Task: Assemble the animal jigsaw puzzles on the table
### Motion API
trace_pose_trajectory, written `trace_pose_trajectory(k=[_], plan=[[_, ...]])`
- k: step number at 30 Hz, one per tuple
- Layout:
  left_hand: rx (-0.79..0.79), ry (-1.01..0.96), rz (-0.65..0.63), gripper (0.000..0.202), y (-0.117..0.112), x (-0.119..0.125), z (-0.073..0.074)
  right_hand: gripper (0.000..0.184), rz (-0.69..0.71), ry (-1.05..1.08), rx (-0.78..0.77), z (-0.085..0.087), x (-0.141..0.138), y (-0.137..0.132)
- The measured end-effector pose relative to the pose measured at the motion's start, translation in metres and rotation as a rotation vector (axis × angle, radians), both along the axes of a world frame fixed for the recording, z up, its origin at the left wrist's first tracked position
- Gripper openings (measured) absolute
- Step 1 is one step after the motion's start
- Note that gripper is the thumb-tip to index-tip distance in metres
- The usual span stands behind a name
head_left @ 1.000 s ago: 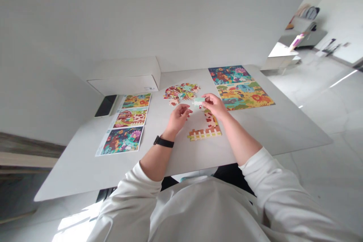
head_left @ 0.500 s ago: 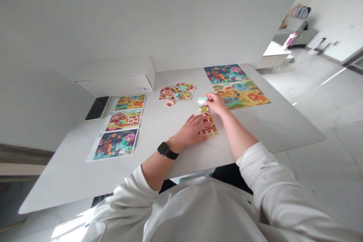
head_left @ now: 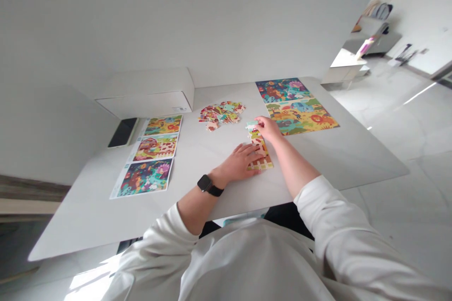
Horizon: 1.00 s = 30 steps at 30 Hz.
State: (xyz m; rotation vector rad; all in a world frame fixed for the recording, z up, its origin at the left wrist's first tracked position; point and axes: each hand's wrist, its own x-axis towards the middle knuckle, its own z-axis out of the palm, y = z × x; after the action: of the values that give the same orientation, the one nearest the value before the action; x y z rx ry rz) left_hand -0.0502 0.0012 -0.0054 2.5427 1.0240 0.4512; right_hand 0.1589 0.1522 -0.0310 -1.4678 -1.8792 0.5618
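Note:
My left hand [head_left: 242, 162] lies flat with its fingers spread over a narrow strip of joined jigsaw pieces [head_left: 267, 163], which shows a fence and brown-spotted shapes. At the strip's far end, my right hand [head_left: 268, 128] pinches a pale green and white puzzle piece [head_left: 252, 124] between thumb and fingers. That piece meets the strip's top edge; whether it is locked in, I cannot tell. A loose heap of puzzle pieces [head_left: 222, 114] lies to the left of my right hand.
Two finished puzzles, a dark one [head_left: 282, 90] and a yellow one [head_left: 302, 116], lie at the back right. On the left are a sheet with three printed pictures [head_left: 154, 149], a phone [head_left: 123, 132] and a white box [head_left: 148, 102]. The table [head_left: 197, 150] meets the wall behind.
My right hand has brought the pale green piece down against the top of the strip. My left hand stays on the strip, with more of it showing now.

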Motion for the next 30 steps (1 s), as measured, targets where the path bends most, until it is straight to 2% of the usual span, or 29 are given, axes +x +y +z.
trace_pose_trajectory(k=[6, 13, 21, 30], plan=[[0.015, 0.014, -0.007, 0.06, 0.0, 0.0, 0.0, 0.027, 0.005, -0.051, 0.048, -0.007, -0.001, 0.004], [0.015, 0.031, -0.011, 0.061, 0.0, 0.0, 0.001, 0.027, 0.04, -0.067, 0.055, 0.002, -0.002, -0.002], [0.026, 0.03, -0.025, 0.061, 0.001, -0.001, 0.001, 0.047, 0.178, -0.203, 0.088, 0.011, 0.001, -0.013], [0.073, 0.069, -0.044, 0.059, 0.0, 0.0, 0.005, 0.044, 0.105, -0.322, 0.019, 0.019, -0.002, -0.022]])
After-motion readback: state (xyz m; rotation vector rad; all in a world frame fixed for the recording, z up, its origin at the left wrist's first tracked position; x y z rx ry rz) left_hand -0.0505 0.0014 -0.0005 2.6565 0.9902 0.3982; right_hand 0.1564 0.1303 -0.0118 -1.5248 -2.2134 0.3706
